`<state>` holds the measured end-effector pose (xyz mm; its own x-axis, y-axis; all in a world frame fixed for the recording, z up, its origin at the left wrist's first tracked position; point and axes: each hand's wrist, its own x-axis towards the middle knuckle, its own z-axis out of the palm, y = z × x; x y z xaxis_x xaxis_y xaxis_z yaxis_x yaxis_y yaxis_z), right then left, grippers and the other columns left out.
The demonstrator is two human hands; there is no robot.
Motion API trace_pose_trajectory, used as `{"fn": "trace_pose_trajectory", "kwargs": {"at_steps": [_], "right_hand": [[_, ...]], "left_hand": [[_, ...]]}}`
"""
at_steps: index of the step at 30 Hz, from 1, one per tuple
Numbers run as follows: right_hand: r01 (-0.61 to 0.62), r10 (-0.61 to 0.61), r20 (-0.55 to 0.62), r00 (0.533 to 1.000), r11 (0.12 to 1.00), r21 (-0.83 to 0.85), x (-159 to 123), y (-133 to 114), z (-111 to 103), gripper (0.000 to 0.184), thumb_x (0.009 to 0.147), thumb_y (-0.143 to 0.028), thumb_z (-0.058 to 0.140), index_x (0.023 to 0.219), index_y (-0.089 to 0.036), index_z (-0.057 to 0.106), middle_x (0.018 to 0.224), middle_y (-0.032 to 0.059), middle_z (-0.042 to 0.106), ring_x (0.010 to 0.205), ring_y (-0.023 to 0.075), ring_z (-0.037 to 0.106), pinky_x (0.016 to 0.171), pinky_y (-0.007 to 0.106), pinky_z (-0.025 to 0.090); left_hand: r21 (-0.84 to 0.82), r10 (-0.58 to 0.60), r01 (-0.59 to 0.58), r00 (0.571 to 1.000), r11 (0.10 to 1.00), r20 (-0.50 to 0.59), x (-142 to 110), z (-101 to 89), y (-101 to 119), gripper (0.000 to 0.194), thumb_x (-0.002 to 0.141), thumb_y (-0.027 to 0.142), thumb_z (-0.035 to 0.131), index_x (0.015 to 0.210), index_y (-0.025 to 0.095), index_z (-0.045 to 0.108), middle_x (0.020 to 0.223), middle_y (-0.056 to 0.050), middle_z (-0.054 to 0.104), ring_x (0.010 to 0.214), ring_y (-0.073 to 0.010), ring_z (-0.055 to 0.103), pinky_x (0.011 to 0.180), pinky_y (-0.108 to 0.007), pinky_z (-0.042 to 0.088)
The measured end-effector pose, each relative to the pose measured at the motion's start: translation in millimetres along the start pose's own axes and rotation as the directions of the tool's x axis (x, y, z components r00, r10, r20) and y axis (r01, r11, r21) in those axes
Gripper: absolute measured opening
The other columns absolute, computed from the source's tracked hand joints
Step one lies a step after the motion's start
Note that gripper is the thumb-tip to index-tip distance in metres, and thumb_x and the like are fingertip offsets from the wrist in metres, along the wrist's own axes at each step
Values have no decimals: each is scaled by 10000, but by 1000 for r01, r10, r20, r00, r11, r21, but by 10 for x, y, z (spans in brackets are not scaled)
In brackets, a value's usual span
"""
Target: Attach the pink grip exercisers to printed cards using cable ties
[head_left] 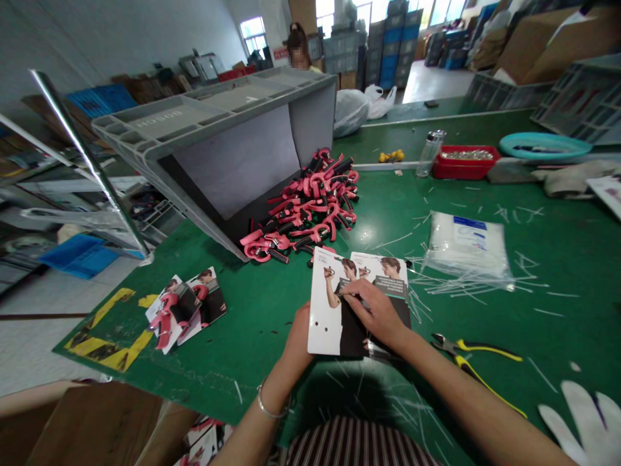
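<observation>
My left hand grips the left edge of a printed backing card that shows a person with a hand gripper. My right hand rests on top of the card, fingers pinched on a thin plastic tie. A second card lies just behind the first. A pile of pink and black hand grippers spills from a tipped grey crate beyond the cards. Two finished cards with grippers attached lie to the left.
Yellow-handled cutters lie right of my right arm. A bag of white ties and loose ties lie on the green table. A red tray, a bottle and a white glove sit further right. Another person stands far back.
</observation>
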<state>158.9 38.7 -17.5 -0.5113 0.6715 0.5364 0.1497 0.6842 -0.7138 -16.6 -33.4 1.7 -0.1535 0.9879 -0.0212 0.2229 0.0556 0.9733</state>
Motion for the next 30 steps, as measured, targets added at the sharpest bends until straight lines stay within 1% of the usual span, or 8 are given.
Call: {"fn": "trace_pose_trajectory", "kwargs": {"at_steps": [2,5,11,16,21,26,28,30], "right_hand": [[3,-3,-5,1000,1000,-1,-1,-12,-7,167,974,-219,489,1091,-248,605,1023,72,664,980,219,625,896,406,511],[10,-10,3,1000,1000,-4,-13,-29,-9,182,973,-201,477,1103,-251,594,1023,72,659,975,215,625,890,398,517],[46,-46,53,998,999,-1,-18,-35,-7,236,978,-159,420,1111,-243,596,1016,73,658,975,209,620,882,398,522],[62,-63,70,996,998,9,-6,-70,-13,253,977,-153,406,1103,-235,609,978,73,648,958,217,605,888,416,511],[62,-62,82,995,998,1,-12,-103,4,243,972,-148,436,1146,-224,588,1021,85,645,994,223,591,913,430,492],[60,-60,56,997,998,5,-16,-92,17,235,969,-147,449,1135,-224,596,1015,81,641,996,223,589,916,422,486],[54,-55,57,997,998,10,-9,-89,21,222,968,-161,468,1141,-224,593,1027,83,638,1009,224,585,925,421,478],[33,-34,70,997,999,21,0,-88,23,186,962,-193,513,1126,-224,595,1016,77,635,981,220,586,903,405,480]], "left_hand": [[8,33,-33,999,999,15,-19,-12,-4,94,664,180,676,572,167,665,542,-31,590,524,-148,492,525,-256,427],[62,82,-82,997,995,-9,-39,-32,-40,94,697,182,659,609,161,683,590,-36,612,550,-150,518,543,-251,429],[125,20,-20,1000,992,2,19,-54,-86,161,670,220,693,531,156,640,515,-38,581,504,-148,485,501,-259,396],[93,49,-46,998,995,-28,16,-57,-79,103,717,224,633,659,156,686,619,-53,639,552,-162,527,543,-269,436],[88,30,-28,999,996,-28,12,-63,-41,95,692,214,661,611,164,652,557,-34,601,539,-155,507,533,-254,438],[121,14,-13,1000,993,-10,21,-66,-7,107,715,194,643,617,152,641,610,-42,634,563,-161,554,587,-276,471],[152,49,-38,996,988,-73,9,-58,-31,48,721,179,642,699,150,673,712,-64,684,660,-191,613,664,-296,491],[161,90,-61,980,985,-178,-18,-46,-61,175,724,179,660,894,159,696,866,-75,719,782,-212,644,745,-305,495]]}}
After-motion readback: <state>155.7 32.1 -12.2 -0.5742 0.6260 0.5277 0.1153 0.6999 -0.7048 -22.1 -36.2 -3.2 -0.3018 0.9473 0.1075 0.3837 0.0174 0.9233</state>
